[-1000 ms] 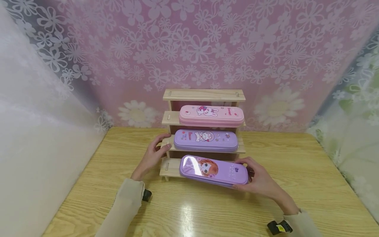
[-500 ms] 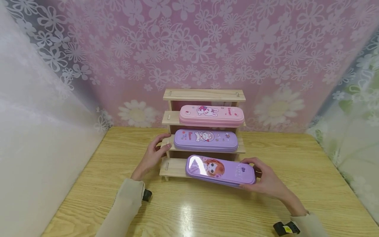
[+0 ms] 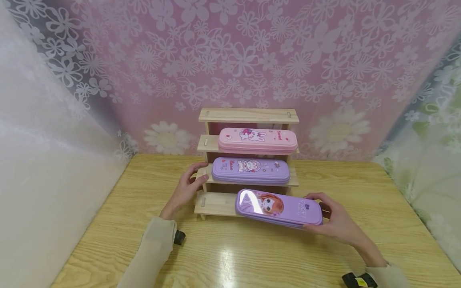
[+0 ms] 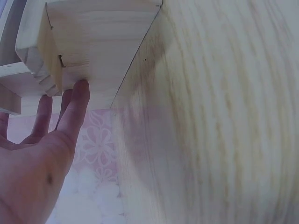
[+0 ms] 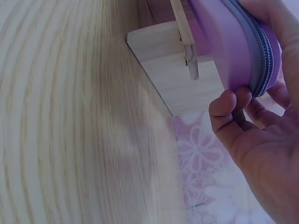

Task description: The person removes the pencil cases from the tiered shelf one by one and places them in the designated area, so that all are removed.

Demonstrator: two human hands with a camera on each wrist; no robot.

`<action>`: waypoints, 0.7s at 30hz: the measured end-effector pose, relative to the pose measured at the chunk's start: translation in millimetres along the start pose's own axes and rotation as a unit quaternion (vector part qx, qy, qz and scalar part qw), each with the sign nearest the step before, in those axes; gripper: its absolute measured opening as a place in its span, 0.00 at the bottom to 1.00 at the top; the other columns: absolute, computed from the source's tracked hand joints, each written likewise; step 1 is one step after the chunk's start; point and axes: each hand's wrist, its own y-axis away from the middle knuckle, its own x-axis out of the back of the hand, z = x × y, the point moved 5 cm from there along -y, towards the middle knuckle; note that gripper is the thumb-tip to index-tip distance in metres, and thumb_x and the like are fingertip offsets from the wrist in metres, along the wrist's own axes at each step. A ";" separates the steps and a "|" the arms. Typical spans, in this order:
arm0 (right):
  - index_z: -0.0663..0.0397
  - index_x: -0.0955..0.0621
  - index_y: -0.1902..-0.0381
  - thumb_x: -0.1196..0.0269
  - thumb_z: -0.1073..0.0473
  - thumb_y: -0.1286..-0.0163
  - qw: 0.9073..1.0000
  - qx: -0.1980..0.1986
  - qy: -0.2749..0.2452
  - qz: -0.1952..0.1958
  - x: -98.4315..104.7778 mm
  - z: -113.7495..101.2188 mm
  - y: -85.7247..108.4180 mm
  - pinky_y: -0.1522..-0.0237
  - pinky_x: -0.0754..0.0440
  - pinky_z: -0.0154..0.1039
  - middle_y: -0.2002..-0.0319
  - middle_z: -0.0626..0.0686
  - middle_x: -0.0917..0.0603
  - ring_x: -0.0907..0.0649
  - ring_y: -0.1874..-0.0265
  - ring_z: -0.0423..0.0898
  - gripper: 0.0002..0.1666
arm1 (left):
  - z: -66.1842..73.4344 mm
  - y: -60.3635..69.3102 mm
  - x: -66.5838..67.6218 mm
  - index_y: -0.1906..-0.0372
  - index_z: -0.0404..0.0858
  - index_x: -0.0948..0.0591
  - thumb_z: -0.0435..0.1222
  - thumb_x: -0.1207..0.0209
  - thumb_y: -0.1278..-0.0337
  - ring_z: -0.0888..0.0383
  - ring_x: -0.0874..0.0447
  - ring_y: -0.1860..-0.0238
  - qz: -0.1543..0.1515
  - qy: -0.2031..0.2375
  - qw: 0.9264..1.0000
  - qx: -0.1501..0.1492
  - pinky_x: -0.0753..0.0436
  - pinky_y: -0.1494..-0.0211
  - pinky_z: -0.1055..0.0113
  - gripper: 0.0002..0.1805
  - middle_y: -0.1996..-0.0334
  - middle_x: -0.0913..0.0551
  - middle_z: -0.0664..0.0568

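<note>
My right hand (image 3: 336, 220) grips the right end of a purple pencil case (image 3: 279, 208) with a red-haired doll picture. In the right wrist view, thumb and fingers clasp the pencil case (image 5: 233, 42) across its zipper side, the fingertips partly curled underneath. The case slants across the lowest tier of a wooden stepped rack (image 3: 216, 204), its right part jutting past the rack. At the rack's left side, my left hand (image 3: 187, 186) holds the end of the tier above. The left wrist view has its fingers (image 4: 77, 109) against the rack's wood.
A lilac bunny pencil case (image 3: 250, 170) lies on the second tier and a pink pencil case (image 3: 257, 140) on the third. The top board (image 3: 248, 115) stands before a floral curtain (image 3: 230, 60). Beneath is a wood-grain table (image 3: 108, 224).
My right hand has drawn the doll pencil case steadily to the right along the lowest tier, baring more board at left. The left hand and the rack stay put.
</note>
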 end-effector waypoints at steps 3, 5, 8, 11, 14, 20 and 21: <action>0.51 0.23 0.40 0.17 0.63 0.53 1.000 -0.003 0.002 0.002 4.4 0.8 2.5 0.57 0.18 0.27 0.48 0.52 0.20 0.18 0.56 0.32 0.41 | 1.0 0.9 0.0 0.29 0.49 0.27 0.42 0.42 0.26 0.51 0.19 0.50 0.000 0.005 1.000 0.000 0.13 0.47 0.54 0.24 0.29 0.32 0.44; 0.52 0.23 0.40 0.17 0.64 0.53 1.000 -0.004 0.005 0.005 7.6 2.2 3.9 0.57 0.18 0.27 0.48 0.50 0.20 0.18 0.56 0.32 0.42 | 0.5 0.6 0.2 0.29 0.49 0.27 0.42 0.42 0.26 0.51 0.18 0.50 -0.001 0.009 1.000 0.001 0.14 0.46 0.54 0.24 0.30 0.32 0.45; 0.51 0.23 0.40 0.17 0.64 0.53 1.000 -0.010 0.007 0.009 11.7 5.2 6.5 0.58 0.18 0.27 0.48 0.44 0.20 0.18 0.57 0.33 0.42 | -0.5 0.2 0.5 0.30 0.50 0.27 0.42 0.41 0.26 0.51 0.18 0.51 0.000 0.011 1.000 0.001 0.14 0.45 0.53 0.24 0.31 0.31 0.44; 0.52 0.23 0.39 0.18 0.65 0.52 1.000 -0.017 0.005 0.013 16.0 8.0 9.1 0.58 0.18 0.27 0.49 0.38 0.20 0.17 0.57 0.33 0.42 | -0.7 0.0 0.4 0.30 0.50 0.27 0.43 0.41 0.26 0.51 0.18 0.50 0.002 0.011 1.000 0.000 0.14 0.45 0.51 0.24 0.31 0.31 0.45; 0.54 0.24 0.39 0.18 0.67 0.52 1.000 -0.014 -0.002 0.015 20.1 9.5 11.3 0.58 0.18 0.27 0.48 0.34 0.21 0.17 0.57 0.33 0.42 | -0.5 0.5 0.4 0.30 0.51 0.27 0.43 0.41 0.26 0.50 0.18 0.49 0.002 0.008 1.000 -0.001 0.14 0.45 0.51 0.24 0.31 0.31 0.46; 0.59 0.25 0.37 0.21 0.73 0.51 0.999 0.000 -0.026 0.019 29.4 11.7 17.0 0.59 0.17 0.28 0.47 0.34 0.21 0.17 0.57 0.34 0.42 | -2.7 -0.8 0.6 0.30 0.51 0.27 0.43 0.41 0.26 0.50 0.17 0.51 0.005 0.006 1.000 -0.003 0.13 0.46 0.54 0.24 0.32 0.30 0.45; 0.59 0.26 0.37 0.22 0.73 0.50 0.999 -0.002 -0.030 0.019 31.4 12.4 18.4 0.59 0.17 0.28 0.47 0.34 0.21 0.17 0.57 0.34 0.42 | -2.8 -1.0 0.6 0.30 0.51 0.27 0.43 0.41 0.26 0.50 0.17 0.51 0.005 0.007 1.000 -0.003 0.13 0.47 0.54 0.23 0.32 0.30 0.45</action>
